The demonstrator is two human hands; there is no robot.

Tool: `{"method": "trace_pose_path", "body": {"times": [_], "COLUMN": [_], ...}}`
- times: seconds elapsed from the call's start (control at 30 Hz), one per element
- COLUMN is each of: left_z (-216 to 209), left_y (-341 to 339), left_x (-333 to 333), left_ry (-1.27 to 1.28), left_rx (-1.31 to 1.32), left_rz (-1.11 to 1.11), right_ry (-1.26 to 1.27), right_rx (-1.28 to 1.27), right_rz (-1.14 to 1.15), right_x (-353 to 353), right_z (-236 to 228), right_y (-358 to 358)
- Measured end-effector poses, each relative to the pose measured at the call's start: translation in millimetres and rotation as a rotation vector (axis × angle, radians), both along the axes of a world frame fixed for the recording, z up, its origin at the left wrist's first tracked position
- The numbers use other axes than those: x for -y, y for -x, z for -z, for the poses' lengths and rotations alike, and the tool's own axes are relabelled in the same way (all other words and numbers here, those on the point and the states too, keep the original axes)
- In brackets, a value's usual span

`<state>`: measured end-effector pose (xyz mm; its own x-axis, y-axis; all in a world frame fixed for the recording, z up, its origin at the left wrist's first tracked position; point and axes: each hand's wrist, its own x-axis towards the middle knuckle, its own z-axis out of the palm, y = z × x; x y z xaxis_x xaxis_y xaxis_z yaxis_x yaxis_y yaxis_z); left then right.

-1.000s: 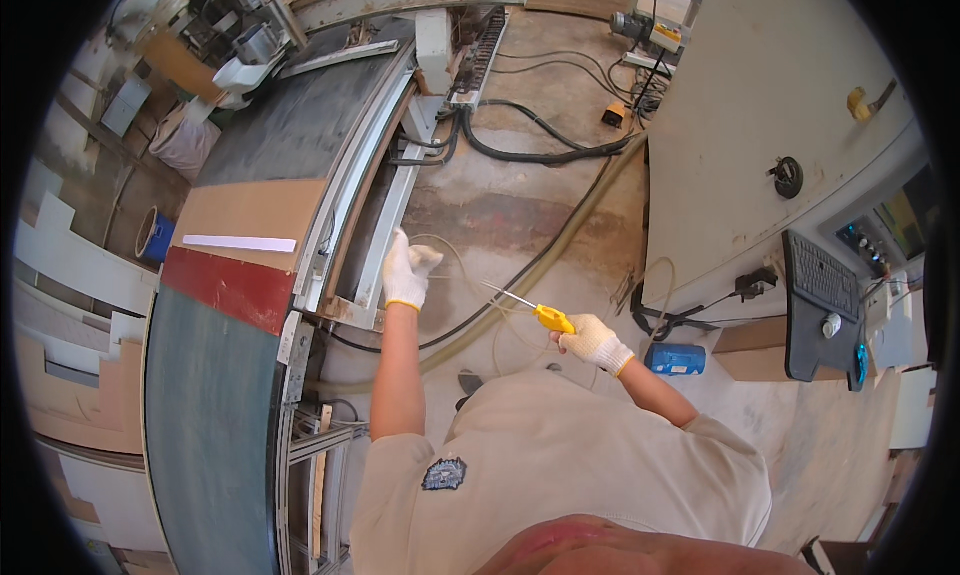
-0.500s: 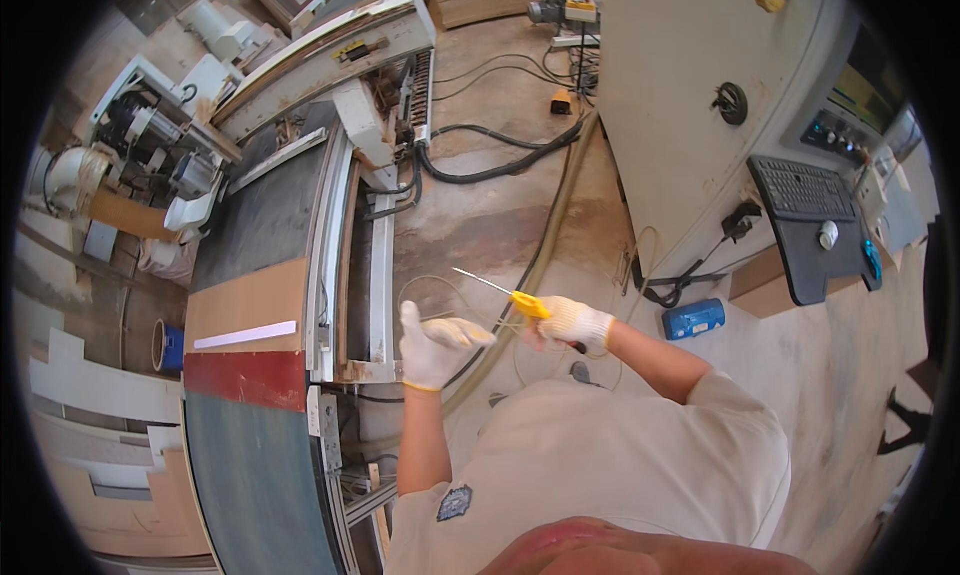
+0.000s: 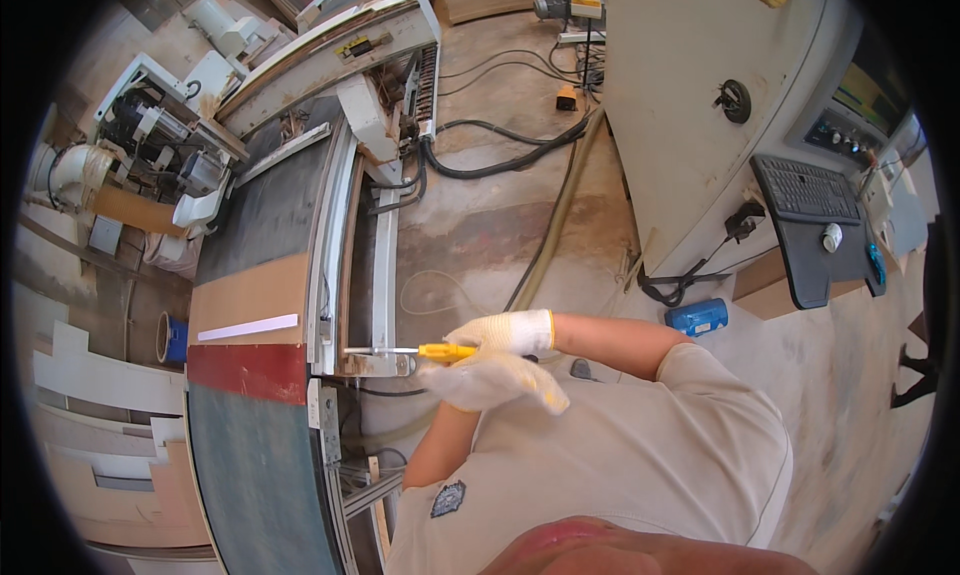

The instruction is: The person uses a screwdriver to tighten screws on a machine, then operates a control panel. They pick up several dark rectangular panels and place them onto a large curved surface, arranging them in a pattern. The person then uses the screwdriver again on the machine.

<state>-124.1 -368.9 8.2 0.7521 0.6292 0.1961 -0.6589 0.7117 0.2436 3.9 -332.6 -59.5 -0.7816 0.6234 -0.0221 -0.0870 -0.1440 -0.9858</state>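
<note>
In front of my chest, my gloved right hand (image 3: 505, 330) grips a yellow air blow gun (image 3: 447, 352), its thin metal nozzle (image 3: 385, 351) pointing left toward the machine's frame. Just below it, my gloved left hand (image 3: 495, 383) is slightly blurred, with its fingers stretched out to the right and nothing seen in them. The gloves overlap in view; whether they touch I cannot tell. A thin pale hose (image 3: 405, 293) loops over the floor beyond my hands.
On the left runs a long machine bed (image 3: 255, 455), with a brown board (image 3: 250, 295) and a white strip (image 3: 248, 327) on it. A tall control cabinet (image 3: 690, 95) with a keyboard (image 3: 805, 188) stands at the right. A blue case (image 3: 697, 317) and thick cables (image 3: 500, 165) lie on the floor.
My right hand has swung left with the blow gun, whose nozzle now points level to the left. My left hand has moved right and down, under the right one, its fingers turned to the right.
</note>
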Motion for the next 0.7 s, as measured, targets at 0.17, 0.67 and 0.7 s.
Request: {"method": "trace_pose_path", "body": {"times": [0.17, 0.67, 0.7], "left_z": [-41.4, 46.5, 51.3], "left_y": [-39.6, 30.3, 34.0], "left_x": [-0.5, -101.9, -103.6], "left_ry": [0.065, -0.228, -0.301], "left_rx": [0.016, -1.132, -1.069], "left_rz": [-0.077, -0.934, -0.882], "right_ry": [0.056, -0.427, -0.465], "right_rx": [-0.029, 0.437, 0.431], "right_rz": [0.162, 0.091, -0.079], "right_x": [21.7, -54.1, -88.1], "right_z": [36.0, -74.3, -84.5], "right_y": [25.9, -16.7, -38.8]}}
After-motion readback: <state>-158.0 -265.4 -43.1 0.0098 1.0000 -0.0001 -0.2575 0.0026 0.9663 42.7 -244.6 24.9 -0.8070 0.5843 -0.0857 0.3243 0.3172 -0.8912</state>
